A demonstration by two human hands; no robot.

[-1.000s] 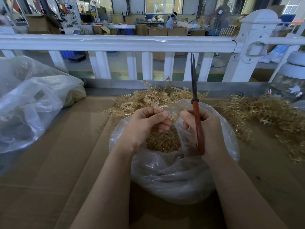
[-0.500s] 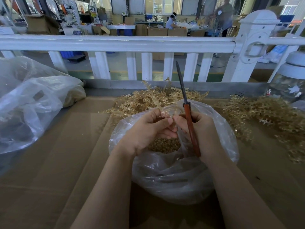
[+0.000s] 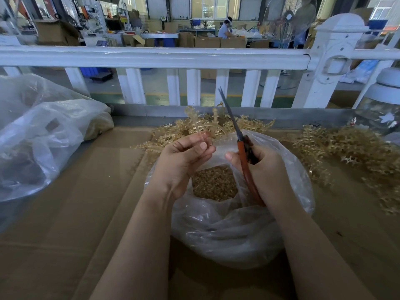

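While the left hand (image 3: 184, 163) pinches a gold sprig (image 3: 192, 113) by its stem between thumb and fingers, the right hand (image 3: 268, 172) grasps the red handles of the scissors (image 3: 240, 146). Both hover over the open bag (image 3: 227, 232) of cut bits (image 3: 214, 182), near the far edge of the cardboard (image 3: 86, 191), in front of the sprig pile (image 3: 255, 124). The stem arches from the left fingers up and rightward, ending just left of the blades, which point up and away, leaning left, tips slightly parted; whether stem and blade touch I cannot tell. Any cut turns on bringing that stem between the blades. Half a second ago the hands were pressed together over the bag; now they are apart, the sprig is lifted higher, and the scissors lean further left.
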